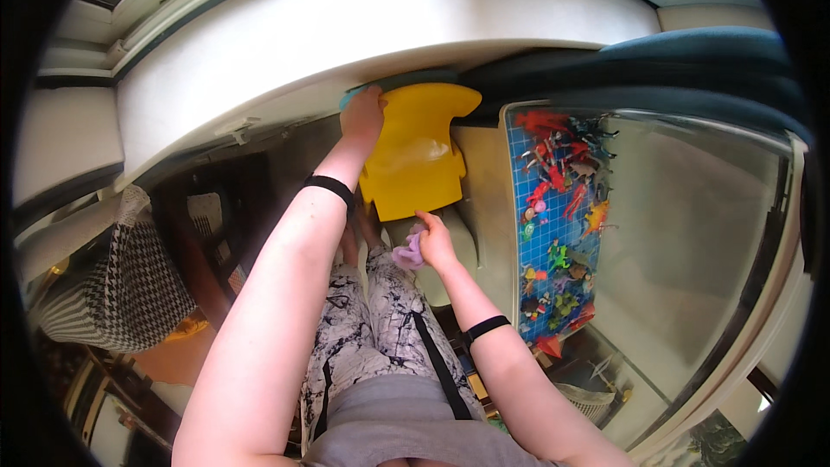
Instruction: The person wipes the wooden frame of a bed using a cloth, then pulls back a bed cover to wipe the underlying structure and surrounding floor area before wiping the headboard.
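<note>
A yellow moulded plastic panel [415,155] with cut-out sides stands below the white windowsill [389,6]. My left hand [363,118] grips its upper left edge. Behind that hand and along the panel's top shows a turquoise piece [351,96], mostly hidden, so I cannot tell what it is. My right hand [438,243] holds a crumpled lilac cloth-like thing [408,251]. Its index finger points out to the panel's lower edge. Under the panel is a pale surface [454,233], partly covered.
To the right, several small toy figures [557,175] lie on a blue gridded mat [528,207]. Beyond it is a glossy pale surface [674,207]. A dark teal curtain [687,71] hangs at upper right. Houndstooth fabric [139,285] drapes at left.
</note>
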### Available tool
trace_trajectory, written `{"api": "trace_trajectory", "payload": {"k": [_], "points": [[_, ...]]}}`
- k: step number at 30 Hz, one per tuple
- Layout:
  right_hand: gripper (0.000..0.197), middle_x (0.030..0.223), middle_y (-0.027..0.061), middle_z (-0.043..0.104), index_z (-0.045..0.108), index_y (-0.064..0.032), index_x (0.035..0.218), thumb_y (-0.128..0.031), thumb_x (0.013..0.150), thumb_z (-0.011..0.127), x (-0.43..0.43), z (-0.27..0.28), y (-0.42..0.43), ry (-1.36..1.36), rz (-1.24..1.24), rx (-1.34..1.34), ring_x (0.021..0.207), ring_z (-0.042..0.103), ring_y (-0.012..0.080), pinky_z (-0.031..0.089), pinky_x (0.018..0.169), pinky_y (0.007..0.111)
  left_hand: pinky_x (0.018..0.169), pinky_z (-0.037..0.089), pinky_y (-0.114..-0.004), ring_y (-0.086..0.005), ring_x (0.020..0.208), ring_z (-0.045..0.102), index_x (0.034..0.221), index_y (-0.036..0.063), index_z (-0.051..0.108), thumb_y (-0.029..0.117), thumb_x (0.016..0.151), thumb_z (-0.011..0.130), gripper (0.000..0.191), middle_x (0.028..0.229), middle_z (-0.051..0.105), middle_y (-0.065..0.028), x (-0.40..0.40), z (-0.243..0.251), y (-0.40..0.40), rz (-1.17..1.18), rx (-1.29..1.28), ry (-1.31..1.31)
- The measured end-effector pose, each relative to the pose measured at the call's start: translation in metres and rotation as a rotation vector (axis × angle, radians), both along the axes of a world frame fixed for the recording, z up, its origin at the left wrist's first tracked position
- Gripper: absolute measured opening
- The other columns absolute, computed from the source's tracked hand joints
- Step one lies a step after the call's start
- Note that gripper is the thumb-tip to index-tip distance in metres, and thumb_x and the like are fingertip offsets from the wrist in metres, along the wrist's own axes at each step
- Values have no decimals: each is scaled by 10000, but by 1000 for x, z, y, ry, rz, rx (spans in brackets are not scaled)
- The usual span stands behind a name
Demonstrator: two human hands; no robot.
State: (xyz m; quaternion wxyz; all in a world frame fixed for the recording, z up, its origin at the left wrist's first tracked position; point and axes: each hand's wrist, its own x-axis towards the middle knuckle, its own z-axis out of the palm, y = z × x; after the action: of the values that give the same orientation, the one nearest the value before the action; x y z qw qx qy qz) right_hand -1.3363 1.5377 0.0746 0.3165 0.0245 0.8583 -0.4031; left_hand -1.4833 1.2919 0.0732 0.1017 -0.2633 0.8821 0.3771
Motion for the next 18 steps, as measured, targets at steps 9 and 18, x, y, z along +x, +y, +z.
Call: {"api": "trace_trajectory", "payload": {"k": [9,18], "points": [[425,1184,160,563,576,-80,1190,12,797,444,22,-24,57,-112,156,370,1046,561,328,453,904,374,941,423,-425,-366,1142,485,1263,32,461,119,788,638,515,1272,486,-187,55,-40,2,123,-59,249],[595,1487,46,295,351,-284,1389,-46,850,435,18,-98,101,-161,1008,814,1316,327,406,476,914,432,1021,366,-389,-357,1227,442,1323,-17,414,210,763,673,658,1309,472,-226,203,-107,26,128,255,-205]]}}
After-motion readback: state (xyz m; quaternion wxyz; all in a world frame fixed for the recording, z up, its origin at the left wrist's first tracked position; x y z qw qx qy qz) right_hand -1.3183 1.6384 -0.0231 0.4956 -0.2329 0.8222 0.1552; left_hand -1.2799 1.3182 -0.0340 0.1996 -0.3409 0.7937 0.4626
